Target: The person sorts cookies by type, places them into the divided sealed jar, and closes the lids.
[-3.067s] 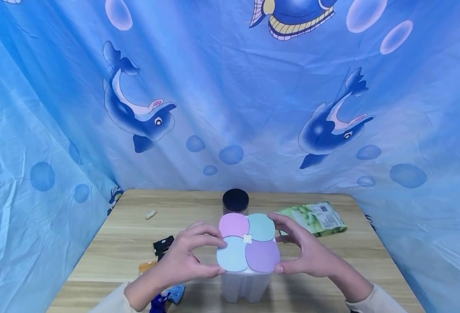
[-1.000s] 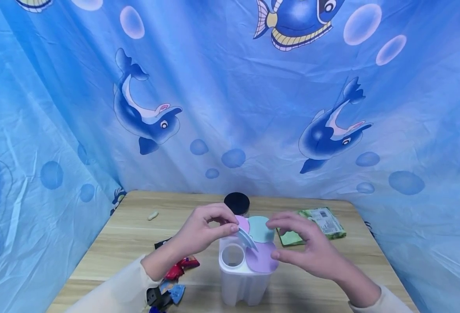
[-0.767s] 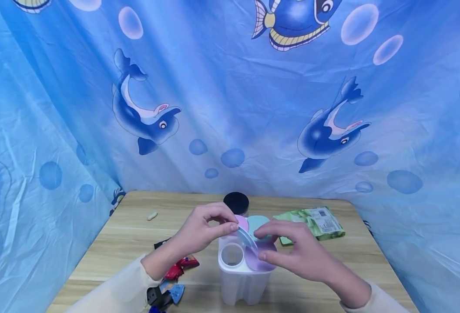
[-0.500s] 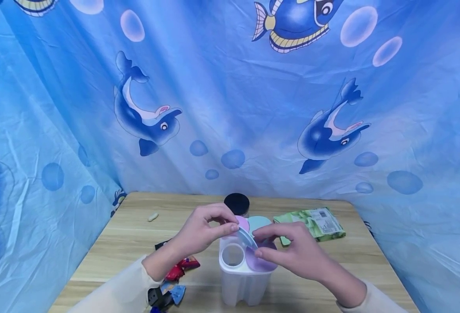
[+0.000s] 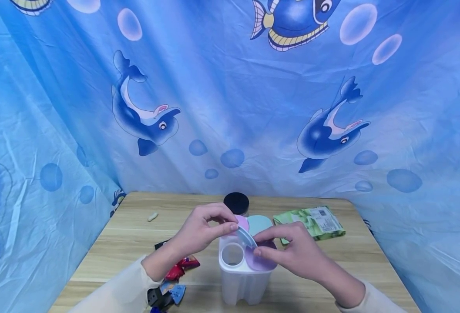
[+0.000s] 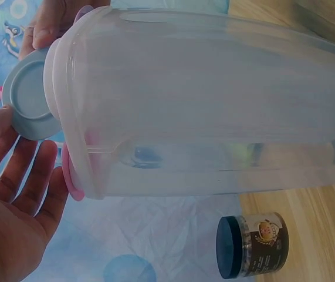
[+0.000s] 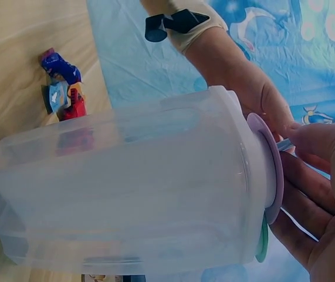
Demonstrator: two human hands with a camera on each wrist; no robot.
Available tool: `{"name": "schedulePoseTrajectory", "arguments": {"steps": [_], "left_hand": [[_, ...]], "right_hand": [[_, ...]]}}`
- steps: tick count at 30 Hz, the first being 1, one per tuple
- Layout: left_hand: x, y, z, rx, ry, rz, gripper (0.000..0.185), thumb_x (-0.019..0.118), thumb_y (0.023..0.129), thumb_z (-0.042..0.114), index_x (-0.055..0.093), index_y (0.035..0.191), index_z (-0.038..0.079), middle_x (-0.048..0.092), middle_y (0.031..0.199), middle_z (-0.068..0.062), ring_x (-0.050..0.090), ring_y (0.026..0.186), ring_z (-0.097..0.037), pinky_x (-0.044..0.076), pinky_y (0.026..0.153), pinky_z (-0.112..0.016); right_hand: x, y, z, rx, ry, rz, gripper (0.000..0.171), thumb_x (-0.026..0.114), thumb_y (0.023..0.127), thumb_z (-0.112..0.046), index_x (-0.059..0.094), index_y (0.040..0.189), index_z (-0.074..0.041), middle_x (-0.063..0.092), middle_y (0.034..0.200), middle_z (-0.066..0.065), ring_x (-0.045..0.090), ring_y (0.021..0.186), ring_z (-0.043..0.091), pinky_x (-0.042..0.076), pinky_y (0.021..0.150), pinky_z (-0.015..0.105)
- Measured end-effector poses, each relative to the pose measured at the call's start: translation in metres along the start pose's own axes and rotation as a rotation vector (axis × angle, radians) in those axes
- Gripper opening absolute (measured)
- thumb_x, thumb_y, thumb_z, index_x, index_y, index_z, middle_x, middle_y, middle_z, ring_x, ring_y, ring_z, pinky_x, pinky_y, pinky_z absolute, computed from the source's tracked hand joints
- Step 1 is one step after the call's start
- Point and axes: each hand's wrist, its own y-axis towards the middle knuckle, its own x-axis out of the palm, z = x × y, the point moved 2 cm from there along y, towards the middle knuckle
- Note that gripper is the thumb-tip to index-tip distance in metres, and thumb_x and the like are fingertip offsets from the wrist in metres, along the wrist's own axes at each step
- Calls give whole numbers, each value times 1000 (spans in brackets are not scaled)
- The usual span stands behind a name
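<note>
A translucent plastic container [image 5: 241, 282] stands on the wooden table [image 5: 132, 243], topped by four petal-shaped lids. The pink, teal and purple lids [image 5: 259, 260] lie flat. The light-blue lid [image 5: 247, 237] is tipped up, baring a round opening [image 5: 232, 255]. My left hand [image 5: 231, 222] pinches the raised lid from the left. My right hand [image 5: 259, 244] pinches its right edge, with fingers over the purple lid. The left wrist view shows the container [image 6: 214, 100], the light-blue lid [image 6: 29, 103] and my left hand [image 6: 14, 194]. The right wrist view has the container [image 7: 132, 188] and my right hand [image 7: 320, 194].
A black-lidded jar [image 5: 236, 203] stands just behind the container. A green packet [image 5: 312, 221] lies at the right rear, a small pale nut [image 5: 151, 216] at the left rear. Several coloured wrappers [image 5: 175, 269] lie under my left forearm. Blue fish-print cloth hangs around the table.
Three seconds ago all lids lay flat and both hands cupped the container. The light-blue lid now stands up. Over the last second my right hand slid left onto it.
</note>
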Motion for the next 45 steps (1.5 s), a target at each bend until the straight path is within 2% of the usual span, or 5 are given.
{"name": "schedulePoseTrajectory", "arguments": {"steps": [8,15,27,36,45], "left_hand": [[-4,-5,-4,-29,7,-6,11,73,96,19,78,105,15,74,101,5,68,91,-13,58,84,-31],[-33,-27,-26,-121,60,85,12,71,98,20,77,108,22,74,104,4,69,94,-14,58,83,-31],[-94,-87,-108,-492,146,116,24,69,100,26,73,116,9,73,108,-8,69,93,-15,59,78,-33],[-68,-108,-144,-548,195,-141,28,72,96,20,71,117,2,72,104,-7,66,88,-17,54,73,-26],[-48,-111,-147,-611,275,-156,26,81,88,19,74,108,4,70,102,-5,64,91,-21,54,76,-33]], "right_hand": [[1,0,1,10,20,17,15,83,87,-14,81,102,-15,79,91,-4,71,78,5,58,67,25],[1,1,1,-24,9,39,15,83,86,-12,81,101,-16,78,89,-8,70,78,5,57,68,23],[0,2,1,-13,15,43,15,83,87,-12,81,100,-17,78,89,-8,70,79,6,57,68,24],[0,-2,1,32,15,46,14,83,87,-14,81,101,-17,79,90,-4,71,81,6,58,70,26],[1,-3,2,21,20,56,14,83,88,-14,81,101,-17,79,91,-6,71,80,6,58,69,26]]}}
